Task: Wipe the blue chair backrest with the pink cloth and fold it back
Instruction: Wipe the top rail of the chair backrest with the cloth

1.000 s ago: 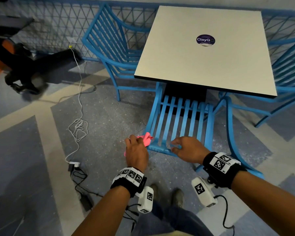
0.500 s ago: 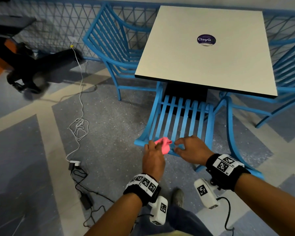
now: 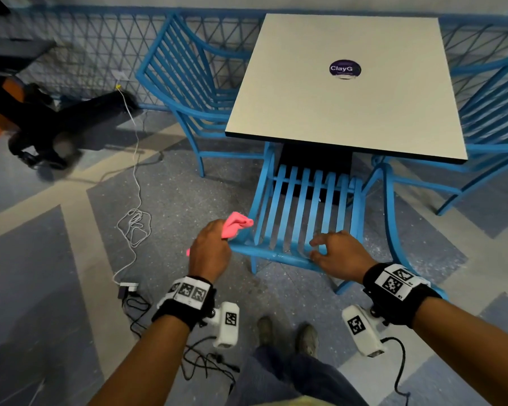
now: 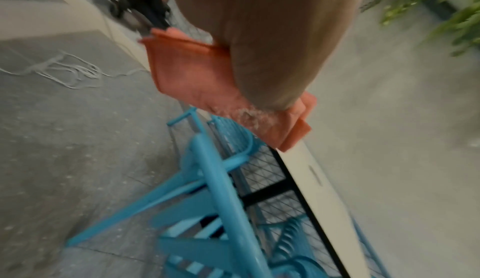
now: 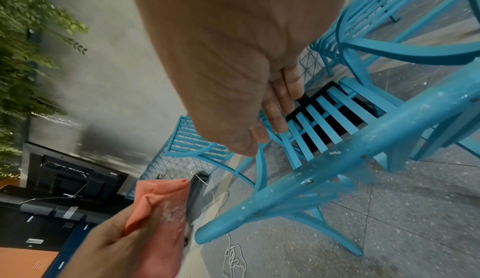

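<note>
The blue chair's slatted backrest [image 3: 299,206] faces me, tucked under the table. My left hand [image 3: 213,241] grips the bunched pink cloth [image 3: 235,225] at the left end of the top rail [image 3: 276,254]. White dust clings to the cloth [image 5: 158,202] where the left hand's fingers [image 5: 116,247] pinch it. In the left wrist view the cloth [image 4: 192,72] sticks out beside the palm, above the chair frame [image 4: 215,179]. My right hand [image 3: 320,247] rests at the rail's right part with loosely bent fingers [image 5: 278,105] over the slats, holding nothing. The rail [image 5: 363,155] is speckled white.
A pale square table [image 3: 343,92] stands just beyond the chair. More blue chairs flank it at left [image 3: 188,83] and right [image 3: 496,112]. A white cable [image 3: 134,224] and a charger [image 3: 128,287] lie on the floor to the left, and dark cables by my feet.
My left hand carried the cloth right along the top rail, close to the right hand, then back to the rail's left end. The right hand stayed on the rail.
</note>
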`<state>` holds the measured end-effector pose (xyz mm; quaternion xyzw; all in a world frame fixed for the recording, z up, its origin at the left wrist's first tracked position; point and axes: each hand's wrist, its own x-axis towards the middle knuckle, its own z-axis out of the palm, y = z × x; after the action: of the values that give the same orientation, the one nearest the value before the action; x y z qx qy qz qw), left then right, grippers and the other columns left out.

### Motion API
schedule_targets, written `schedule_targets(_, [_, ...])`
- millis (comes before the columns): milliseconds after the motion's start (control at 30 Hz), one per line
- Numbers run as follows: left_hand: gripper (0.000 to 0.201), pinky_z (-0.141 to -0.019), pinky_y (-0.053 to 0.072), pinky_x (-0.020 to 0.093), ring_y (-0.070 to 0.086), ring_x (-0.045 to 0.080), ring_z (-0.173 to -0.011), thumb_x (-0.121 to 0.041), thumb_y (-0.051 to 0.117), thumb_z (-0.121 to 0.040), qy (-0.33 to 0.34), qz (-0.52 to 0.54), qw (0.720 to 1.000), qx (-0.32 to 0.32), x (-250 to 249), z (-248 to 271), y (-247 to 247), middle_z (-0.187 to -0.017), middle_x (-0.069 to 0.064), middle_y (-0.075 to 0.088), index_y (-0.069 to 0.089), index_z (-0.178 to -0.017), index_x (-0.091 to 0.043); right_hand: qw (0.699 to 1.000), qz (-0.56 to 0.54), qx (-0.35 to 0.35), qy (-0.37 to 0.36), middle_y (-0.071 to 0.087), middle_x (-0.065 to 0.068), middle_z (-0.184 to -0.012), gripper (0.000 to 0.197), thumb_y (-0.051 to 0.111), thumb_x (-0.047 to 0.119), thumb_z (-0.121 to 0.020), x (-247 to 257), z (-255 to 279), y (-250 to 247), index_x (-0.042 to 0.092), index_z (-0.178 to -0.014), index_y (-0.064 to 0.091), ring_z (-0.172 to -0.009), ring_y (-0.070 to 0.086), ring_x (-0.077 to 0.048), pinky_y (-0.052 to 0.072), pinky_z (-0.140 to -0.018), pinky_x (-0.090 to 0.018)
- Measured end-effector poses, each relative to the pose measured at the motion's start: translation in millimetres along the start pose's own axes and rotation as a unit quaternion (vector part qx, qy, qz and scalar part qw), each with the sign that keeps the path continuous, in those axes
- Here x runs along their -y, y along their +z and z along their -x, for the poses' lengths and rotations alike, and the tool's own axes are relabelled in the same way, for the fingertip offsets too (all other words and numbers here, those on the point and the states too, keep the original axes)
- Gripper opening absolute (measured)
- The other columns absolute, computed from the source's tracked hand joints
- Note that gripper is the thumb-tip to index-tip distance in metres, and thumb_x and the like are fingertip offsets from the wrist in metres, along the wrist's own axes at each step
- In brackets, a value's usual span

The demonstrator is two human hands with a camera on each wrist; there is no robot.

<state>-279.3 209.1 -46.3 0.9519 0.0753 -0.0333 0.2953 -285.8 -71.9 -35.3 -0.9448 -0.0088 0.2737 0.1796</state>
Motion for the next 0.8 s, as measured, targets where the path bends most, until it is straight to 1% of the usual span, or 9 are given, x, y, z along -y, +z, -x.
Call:
schedule_targets(67, [0.033,-0.073,0.042,0.029,0.069,0.031,-0.097,0.002,0.055,-0.088,-0.009,0.008,0.999,0.044,16,-10,3,-0.106,0.007,0.075,0.068,-0.106,-0.023,1.0,-0.001,0.004,-0.002,0.063,0.001,-0.135,0.044,0.053,0.052,-0.09,0,1,1,0.031,-0.127,0.062,-0.128,0.05,-0.026,0.042,-0.106,-0.041])
schedule_targets(133, [0.04,-0.079,0.05,0.025,0.072,0.015,-0.098,0.002,0.054,-0.086,0.0,0.014,0.995,0.095,22,-12,4,-0.104,-0.01,0.076,0.065,-0.103,-0.032,1.0,-0.001,0.003,-0.006,0.063,-0.001,-0.134,0.043,0.054,0.049,-0.092,4,2,0,0.029,-0.129,0.062,-0.128,0.049,-0.026,0.041,-0.106,-0.038])
schedule_targets(233, [0.053,-0.073,0.041,0.0,0.065,-0.018,-0.083,0.013,0.048,-0.088,-0.006,0.056,0.994,0.096,19,0,3,-0.09,-0.018,0.071,0.065,-0.088,-0.037,1.0,0.0,0.002,-0.014,0.063,-0.003,-0.134,0.042,0.056,0.044,-0.094,7,1,0,0.024,-0.13,0.062,-0.129,0.048,-0.027,0.039,-0.106,-0.035])
schedule_targets(300, [0.041,-0.069,0.038,0.007,0.065,-0.003,-0.082,0.01,0.048,-0.096,-0.028,0.053,0.996,0.062,17,12,-4,-0.09,-0.008,0.073,0.067,-0.09,-0.026,1.0,0.002,0.003,-0.02,0.063,-0.004,-0.134,0.043,0.056,0.043,-0.094,9,-1,0,0.022,-0.13,0.062,-0.129,0.048,-0.027,0.039,-0.107,-0.035])
schedule_targets(400, [0.055,-0.066,0.036,0.002,0.059,0.007,-0.088,0.011,0.05,-0.096,-0.041,0.091,0.994,0.052,23,25,-11,-0.088,-0.022,0.072,0.068,-0.083,-0.039,0.999,0.001,0.004,-0.032,0.064,-0.002,-0.131,0.041,0.055,0.044,-0.094,15,-2,0,0.023,-0.128,0.063,-0.124,0.052,-0.025,0.039,-0.105,-0.034])
schedule_targets(500, [0.025,-0.065,0.035,0.01,0.065,0.026,-0.092,0.011,0.054,-0.094,-0.05,0.115,0.992,0.009,26,30,-22,-0.103,0.015,0.076,0.073,-0.1,-0.004,0.999,0.009,0.008,-0.04,0.065,0.0,-0.129,0.041,0.053,0.049,-0.093,25,-3,2,0.027,-0.126,0.063,-0.121,0.054,-0.024,0.04,-0.102,-0.035])
schedule_targets(667, [0.027,-0.091,0.049,0.025,0.07,0.013,-0.106,-0.003,0.057,-0.094,-0.031,0.099,0.994,0.025,25,7,-10,-0.113,-0.012,0.075,0.068,-0.113,-0.018,0.999,0.029,0.012,-0.045,0.064,-0.001,-0.132,0.042,0.053,0.049,-0.093,34,-2,4,0.027,-0.128,0.061,-0.125,0.05,-0.026,0.043,-0.101,-0.039])
schedule_targets(733, [0.023,-0.081,0.045,0.015,0.07,0.013,-0.093,0.003,0.057,-0.092,-0.044,0.076,0.995,0.056,16,9,-7,-0.105,-0.005,0.074,0.068,-0.107,-0.01,0.998,0.033,0.007,-0.048,0.064,-0.001,-0.131,0.041,0.053,0.048,-0.093,36,-1,2,0.027,-0.128,0.061,-0.125,0.049,-0.026,0.043,-0.099,-0.038])
schedule_targets(800, [0.037,-0.069,0.037,0.004,0.065,0.012,-0.086,0.014,0.055,-0.086,-0.034,0.076,0.995,0.059,6,19,-9,-0.093,-0.009,0.068,0.067,-0.093,-0.021,0.998,0.028,0.005,-0.048,0.065,-0.001,-0.129,0.042,0.054,0.049,-0.093,35,-2,0,0.027,-0.128,0.06,-0.125,0.05,-0.026,0.042,-0.098,-0.037])
